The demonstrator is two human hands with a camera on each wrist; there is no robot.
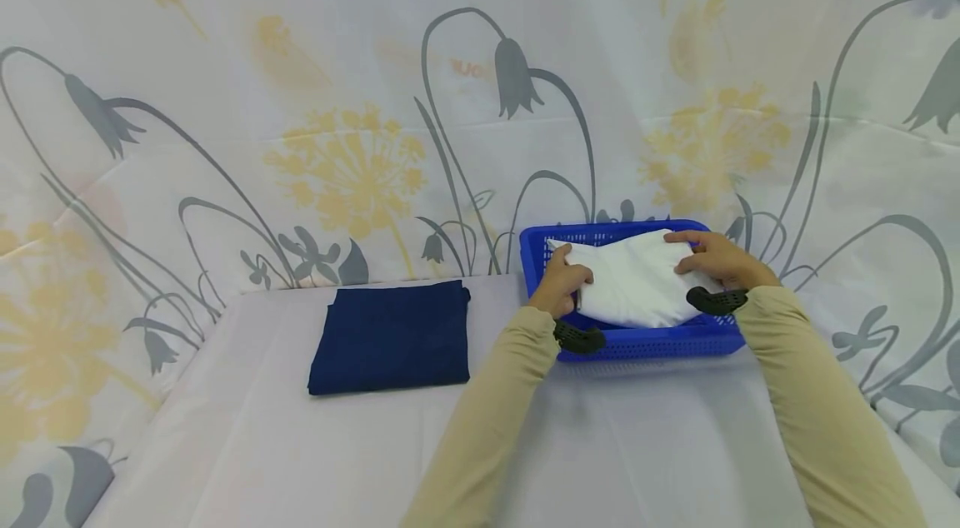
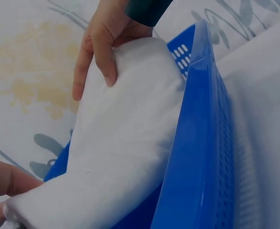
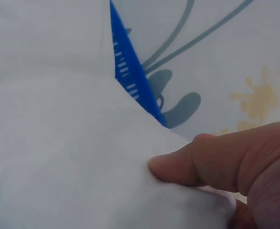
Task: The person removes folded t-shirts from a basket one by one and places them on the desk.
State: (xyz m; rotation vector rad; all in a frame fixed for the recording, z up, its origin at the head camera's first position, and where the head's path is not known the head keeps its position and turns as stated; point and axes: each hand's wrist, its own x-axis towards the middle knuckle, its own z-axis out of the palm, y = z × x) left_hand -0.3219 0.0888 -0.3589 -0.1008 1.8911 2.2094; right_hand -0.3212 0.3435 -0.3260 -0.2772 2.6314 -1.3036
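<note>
A folded white cloth (image 1: 630, 278) lies in and over a blue plastic basket (image 1: 645, 342) with perforated walls. My left hand (image 1: 559, 282) pinches the cloth's left end, thumb on top, at the basket's left side. At the cloth's upper right my right hand (image 1: 718, 259) grips the fabric between thumb and fingers. In the left wrist view the cloth (image 2: 125, 124) sags between both hands beside the basket's long wall (image 2: 187, 143). The right wrist view shows the right thumb (image 3: 178, 167) pressed on the cloth (image 3: 73, 148); the fingers beneath are mostly hidden.
A folded navy cloth (image 1: 393, 338) lies on the white-covered table (image 1: 300, 461), left of the basket. Behind the table hangs a flower-patterned curtain (image 1: 360, 78); the basket's back edge stands close to it.
</note>
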